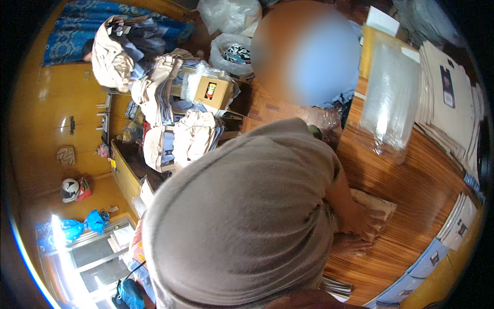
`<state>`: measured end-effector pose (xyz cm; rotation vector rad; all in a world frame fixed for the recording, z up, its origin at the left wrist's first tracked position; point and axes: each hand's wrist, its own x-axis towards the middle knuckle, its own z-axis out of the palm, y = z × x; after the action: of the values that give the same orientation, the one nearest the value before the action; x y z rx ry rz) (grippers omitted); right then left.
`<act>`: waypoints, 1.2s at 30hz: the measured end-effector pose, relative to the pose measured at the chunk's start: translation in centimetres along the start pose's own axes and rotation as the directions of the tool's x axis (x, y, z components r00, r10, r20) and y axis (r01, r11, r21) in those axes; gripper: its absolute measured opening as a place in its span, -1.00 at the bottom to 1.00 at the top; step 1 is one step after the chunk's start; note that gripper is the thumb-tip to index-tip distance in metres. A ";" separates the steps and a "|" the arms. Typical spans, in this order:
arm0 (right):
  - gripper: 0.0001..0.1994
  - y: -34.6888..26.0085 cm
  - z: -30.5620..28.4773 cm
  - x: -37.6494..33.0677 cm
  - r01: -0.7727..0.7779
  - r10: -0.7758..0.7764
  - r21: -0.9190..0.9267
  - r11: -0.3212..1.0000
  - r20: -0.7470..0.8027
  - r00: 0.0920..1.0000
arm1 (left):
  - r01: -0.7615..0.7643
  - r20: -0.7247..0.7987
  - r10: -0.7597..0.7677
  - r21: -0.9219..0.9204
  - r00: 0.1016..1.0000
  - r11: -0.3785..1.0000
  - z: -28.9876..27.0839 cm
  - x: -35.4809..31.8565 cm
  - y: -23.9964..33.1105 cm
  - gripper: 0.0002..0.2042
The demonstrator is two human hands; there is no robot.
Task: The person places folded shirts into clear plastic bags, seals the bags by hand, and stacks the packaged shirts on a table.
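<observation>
My torso in a grey-brown shirt fills the middle of the head view and covers part of my arms. From its sleeve my left arm reaches down to the striped wooden table (411, 180). There my left hand (364, 220) lies with fingers stretched out over a flat beige piece (380, 202); whether it is cloth or a wrapped packet is unclear. Close beside it, my right hand (353, 245) rests on the tabletop, fingers extended, its wrist hidden by the shirt. A small stack of thin, pale-edged sheets or packets (337, 289) lies near the lower edge.
Clear plastic bags (391, 92) lie across the table from a pile of folded cream garments (450, 103). Folded packets (432, 262) line the table's edge. Beyond my back stand garment piles (195, 136) and a cardboard box (212, 92). A blurred disc hides the top centre.
</observation>
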<state>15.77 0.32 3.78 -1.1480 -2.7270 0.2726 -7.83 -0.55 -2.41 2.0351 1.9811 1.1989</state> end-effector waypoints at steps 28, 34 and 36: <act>-0.75 -3.6 -0.7 -9.2 -0.608 0.805 0.783 0.134 0.272 0.527 | 0.603 0.352 -0.494 -0.372 0.795 0.705 -11.7 -3.6 1.5 -0.47; -0.83 -9.1 -6.0 -8.6 -0.350 0.775 0.871 0.346 -0.055 0.630 | 0.522 0.498 -0.242 -0.563 0.833 0.641 -14.5 -2.2 0.3 -0.57; -0.84 -10.3 -8.5 -8.9 -0.181 0.386 0.382 0.906 -0.572 0.724 | 0.412 0.354 -0.212 -0.763 0.911 0.499 -14.8 -2.2 -0.2 -0.53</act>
<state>16.78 -12.28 13.69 -1.2770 -1.8339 0.2630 -15.89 -9.19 6.70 1.1707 1.1922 1.3645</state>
